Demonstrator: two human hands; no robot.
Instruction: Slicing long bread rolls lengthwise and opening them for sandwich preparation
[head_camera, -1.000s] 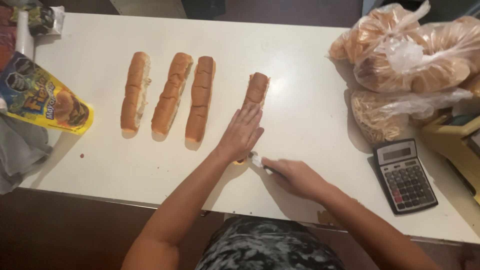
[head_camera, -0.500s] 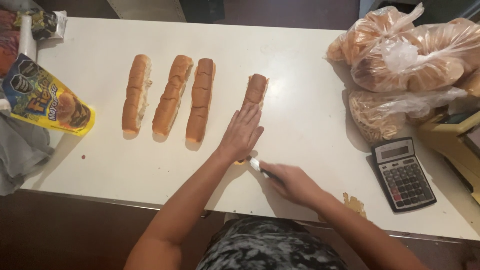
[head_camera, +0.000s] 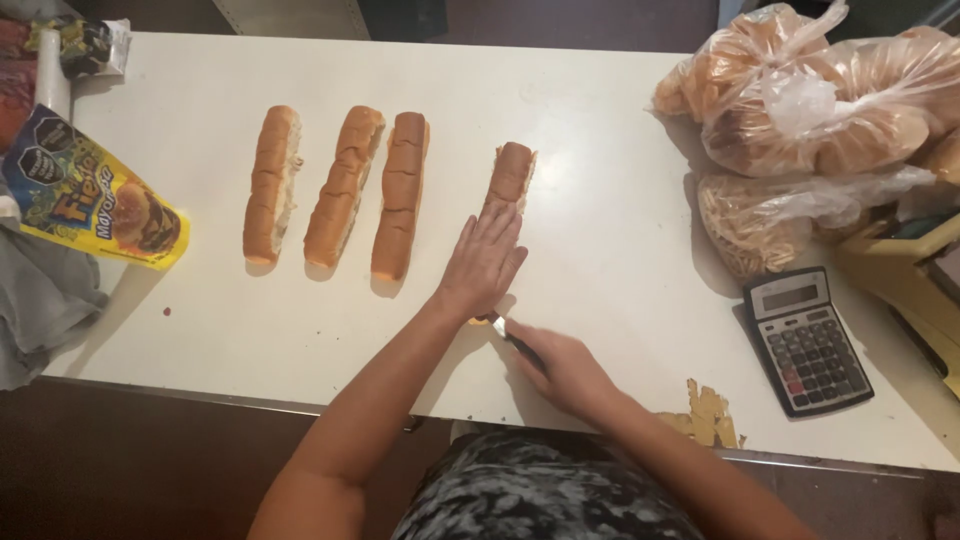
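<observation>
Yellow pouch (head_camera: 100, 205) far left, bagged rolls (head_camera: 830, 110) right

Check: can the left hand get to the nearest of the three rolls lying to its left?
Probably yes. The left hand lies flat on the fourth roll, and bare table separates it from the nearest roll; nothing blocks.

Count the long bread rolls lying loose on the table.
4: three rolls side by side at; a fourth roll under the left hand. Bagged bread not counted.

Three rolls (head_camera: 342, 186) left of hand-pressed roll (head_camera: 510, 174).
</observation>
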